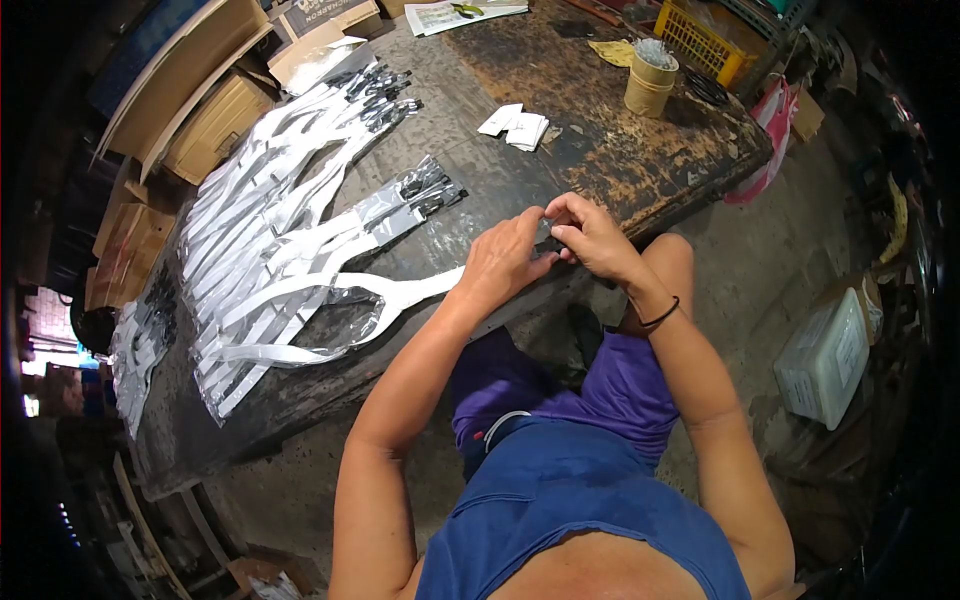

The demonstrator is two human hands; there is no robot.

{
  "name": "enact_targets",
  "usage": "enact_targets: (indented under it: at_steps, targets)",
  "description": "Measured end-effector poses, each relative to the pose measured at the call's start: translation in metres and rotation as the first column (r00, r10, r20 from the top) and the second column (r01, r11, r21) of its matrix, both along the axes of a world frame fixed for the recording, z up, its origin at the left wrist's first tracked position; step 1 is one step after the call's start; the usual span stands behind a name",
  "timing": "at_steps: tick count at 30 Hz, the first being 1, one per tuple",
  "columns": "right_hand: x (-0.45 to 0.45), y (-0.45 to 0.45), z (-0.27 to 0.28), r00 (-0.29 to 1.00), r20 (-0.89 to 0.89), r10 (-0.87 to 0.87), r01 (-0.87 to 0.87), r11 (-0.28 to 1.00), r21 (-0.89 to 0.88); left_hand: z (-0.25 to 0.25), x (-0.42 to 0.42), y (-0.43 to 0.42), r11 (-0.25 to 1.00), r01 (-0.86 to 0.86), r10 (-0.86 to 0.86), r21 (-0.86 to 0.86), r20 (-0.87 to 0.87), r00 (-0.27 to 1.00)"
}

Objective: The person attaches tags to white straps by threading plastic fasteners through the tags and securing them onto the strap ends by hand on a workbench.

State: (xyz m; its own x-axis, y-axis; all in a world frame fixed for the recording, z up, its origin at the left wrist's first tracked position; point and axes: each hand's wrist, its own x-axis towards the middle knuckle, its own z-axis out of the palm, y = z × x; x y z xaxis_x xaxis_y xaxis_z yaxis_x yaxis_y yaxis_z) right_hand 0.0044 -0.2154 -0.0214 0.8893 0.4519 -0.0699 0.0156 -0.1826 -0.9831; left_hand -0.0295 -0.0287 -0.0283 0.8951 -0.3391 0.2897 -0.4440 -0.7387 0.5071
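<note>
A white forked strap (400,290) in clear plastic lies along the front edge of the table, its narrow end running under my left hand (508,252). The left fingers are closed around that end. My right hand (597,240) meets it at the fingertips, thumb and forefinger pinched. Something small and dark shows between the two hands, too hidden to name. Left of them lies a pile of similar bagged white straps (290,240) with black ends (432,188).
Small white cards (525,131) lie behind my hands on the worn table (590,165). A tub of thin white pieces (651,85) and a yellow crate (700,45) stand at the back right. Cardboard boxes (215,125) line the left. A plastic-wrapped box (825,360) sits on the right.
</note>
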Motion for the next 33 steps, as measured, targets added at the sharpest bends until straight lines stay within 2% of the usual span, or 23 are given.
enact_targets:
  at_steps: [2, 3, 4, 5, 7, 10, 12, 17, 20, 24, 26, 29, 33]
  targets:
    - [-0.002, 0.001, 0.000, 0.999, -0.036, -0.036, 0.036, 0.999, 0.004, -0.001, 0.001, 0.000, 1.000, 0.011, -0.010, -0.011, 0.028, 1.000]
    - [-0.002, 0.002, -0.003, 0.938, 0.307, -0.163, 0.188, 0.981, -0.055, 0.000, 0.001, 0.001, 1.000, 0.009, -0.009, -0.010, 0.028, 1.000]
    - [-0.002, 0.003, -0.006, 0.750, 0.616, -0.239, 0.346, 0.937, -0.057, 0.001, 0.000, 0.001, 1.000, -0.013, 0.013, 0.002, 0.015, 1.000]
    - [-0.004, 0.001, -0.008, 0.752, 0.616, -0.236, 0.342, 0.938, -0.058, 0.002, 0.000, 0.002, 0.999, -0.037, 0.037, 0.013, 0.001, 0.999]
    - [-0.020, 0.003, 0.004, 0.826, 0.478, -0.299, 0.379, 0.922, -0.078, 0.004, -0.002, 0.003, 0.999, -0.039, 0.038, 0.036, 0.029, 0.999]
    - [-0.028, 0.010, -0.001, 0.838, 0.496, -0.226, 0.337, 0.930, -0.146, -0.001, 0.000, 0.002, 0.999, -0.020, 0.016, 0.043, 0.085, 0.996]
    - [-0.027, 0.013, -0.009, 0.852, 0.466, -0.239, 0.348, 0.923, -0.161, -0.003, 0.001, 0.001, 1.000, -0.007, 0.004, 0.027, 0.116, 0.993]
    - [-0.022, 0.016, -0.018, 0.912, 0.380, -0.154, 0.250, 0.943, -0.220, -0.009, -0.001, 0.004, 1.000, -0.007, 0.004, 0.024, 0.133, 0.991]
    - [-0.019, 0.017, -0.021, 0.937, 0.283, -0.203, 0.247, 0.961, -0.128, -0.011, -0.001, 0.009, 1.000, 0.002, -0.006, 0.028, 0.146, 0.989]
    - [-0.020, 0.016, -0.021, 0.925, 0.336, -0.176, 0.228, 0.966, -0.122, -0.009, -0.005, 0.014, 0.995, -0.021, 0.007, 0.097, 0.142, 0.990]
    - [-0.022, 0.016, -0.017, 0.981, -0.097, -0.167, 0.169, 0.986, 0.013, -0.011, -0.008, 0.016, 0.997, -0.037, 0.024, 0.067, 0.178, 0.984]
    - [-0.025, 0.020, -0.014, 0.963, -0.121, -0.240, 0.249, 0.966, 0.071, -0.010, -0.015, 0.023, 0.992, -0.097, 0.083, 0.078, 0.170, 0.982]
    - [-0.025, 0.023, -0.013, 0.962, -0.149, -0.227, 0.236, 0.971, 0.044, -0.018, -0.017, 0.033, 0.991, -0.114, 0.103, 0.068, 0.153, 0.983]
